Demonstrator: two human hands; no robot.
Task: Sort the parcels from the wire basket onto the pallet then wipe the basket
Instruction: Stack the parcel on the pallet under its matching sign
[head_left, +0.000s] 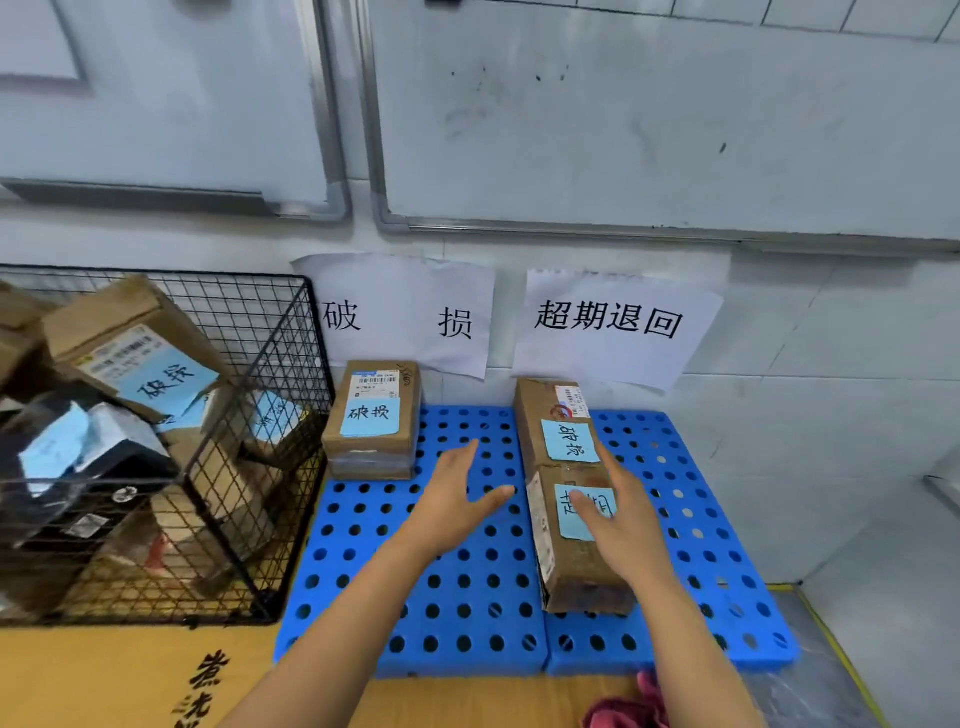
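Pink crumpled cloth (626, 711) lies nearest, at the bottom edge, on a tan cardboard sheet (119, 670) printed with black characters. Beyond it sits the blue perforated plastic pallet (449, 631). The left hand (457, 501) hovers over the pallet's middle, fingers straight and spread, holding nothing. The right hand (621, 519) lies flat with splayed fingers over the blue note on the near brown cardboard parcel (569, 577). A second brown taped parcel (535, 421) butts against its far end. A third brown box with a blue note (374, 431) stands at the pallet's far left corner. Just left of the pallet, the black wire basket (293, 338) holds a jumble of labelled cartons (130, 338). Two white paper signs (613, 332) hang on the wall behind.
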